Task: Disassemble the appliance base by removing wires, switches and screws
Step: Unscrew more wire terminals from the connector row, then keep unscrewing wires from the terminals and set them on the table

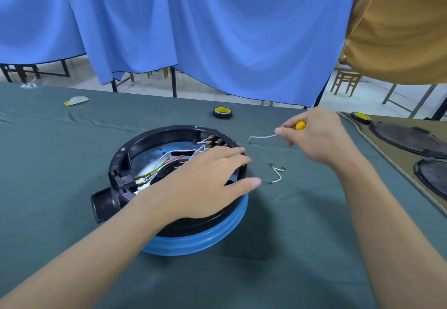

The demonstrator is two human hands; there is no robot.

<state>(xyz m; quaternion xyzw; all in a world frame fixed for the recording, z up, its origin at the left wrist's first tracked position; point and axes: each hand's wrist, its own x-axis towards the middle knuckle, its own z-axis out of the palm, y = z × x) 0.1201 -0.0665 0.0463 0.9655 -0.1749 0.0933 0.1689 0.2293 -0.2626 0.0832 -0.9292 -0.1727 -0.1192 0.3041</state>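
On the far left of the green-clothed counter (60,163) lies a small white-and-yellow scrap (76,100).

The base (169,238) sits left of centre, upside down: its blue band rests on the cloth and the open black side faces up. It is round, so its one clear direction is that of the black stub (106,206), which sticks out to the left and slightly toward the person. Inside run white, red and green-yellow leads (164,163), and the switch terminals (212,140) sit on the inner wall at the far right.

The left grip (205,183) lies palm down on the base's near-right rim. It is open, with straight, spread fingers pointing right and the thumb reaching past the rim.

A tape roll (222,112) lies flat beyond the base. Two short loose wires (277,173) with brass ends lie on the cloth just right of the base.

The right grip (321,137) hangs above the counter, apart from the base. Thumb and forefinger pinch a white wire (262,137), whose length runs leftward, near level, its free end bent down; whether that end touches the cloth I cannot tell. The curled fingers also hold a yellow-handled tool (300,125), shaft hidden.

At the right, an olive mat (387,161) carries black lids (408,139) and a second roll (361,117).
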